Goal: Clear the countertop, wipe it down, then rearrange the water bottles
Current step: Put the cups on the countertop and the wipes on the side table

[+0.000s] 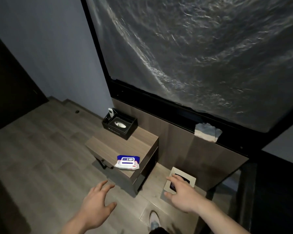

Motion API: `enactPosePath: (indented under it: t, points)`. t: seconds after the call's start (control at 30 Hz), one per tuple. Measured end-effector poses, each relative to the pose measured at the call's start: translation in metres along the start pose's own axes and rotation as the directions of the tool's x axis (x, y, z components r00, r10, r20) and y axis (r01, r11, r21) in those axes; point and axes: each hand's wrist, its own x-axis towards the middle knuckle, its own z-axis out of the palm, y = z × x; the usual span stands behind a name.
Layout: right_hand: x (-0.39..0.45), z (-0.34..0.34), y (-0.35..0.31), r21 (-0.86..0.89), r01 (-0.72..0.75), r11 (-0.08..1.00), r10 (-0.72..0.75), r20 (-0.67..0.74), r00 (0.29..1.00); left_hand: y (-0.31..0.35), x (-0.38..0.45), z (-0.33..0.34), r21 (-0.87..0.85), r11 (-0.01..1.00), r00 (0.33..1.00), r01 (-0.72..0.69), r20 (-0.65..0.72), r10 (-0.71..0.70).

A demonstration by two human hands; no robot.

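Observation:
A blue and white pack of wet wipes (127,162) lies near the front of a small wooden cabinet top (108,149). At its back stands a black tissue box organiser (120,125) with a white remote (110,112) in it. A grey and white cloth (207,132) is draped on the ledge under the big screen. My left hand (96,205) hovers open, fingers spread, in front of the cabinet. My right hand (181,193) is open above a white square bin (183,174) on the floor. No water bottles are in view.
A large framed screen (201,56) fills the wall above a wood panel (184,149). The cabinet has a drawer with a dark handle (102,163). Wooden floor (41,149) spreads to the left, with a dark door at far left. My shoe (154,220) shows below.

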Motion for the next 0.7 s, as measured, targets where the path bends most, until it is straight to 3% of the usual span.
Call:
enactPosePath:
  t: [0.47, 0.7]
  points:
    - [0.22, -0.026, -0.121, 0.014, -0.011, 1.0, 0.01, 0.057, 0.998, -0.102, 0.185, -0.113, 0.069, 0.994, 0.995, 0.085, 0.047, -0.088]
    - [0.305, -0.032, -0.165, 0.092, -0.105, 0.99, 0.1, 0.057, 0.993, -0.142, 0.29, -0.152, 0.055, 0.997, 0.985, 0.061, 0.158, -0.069]
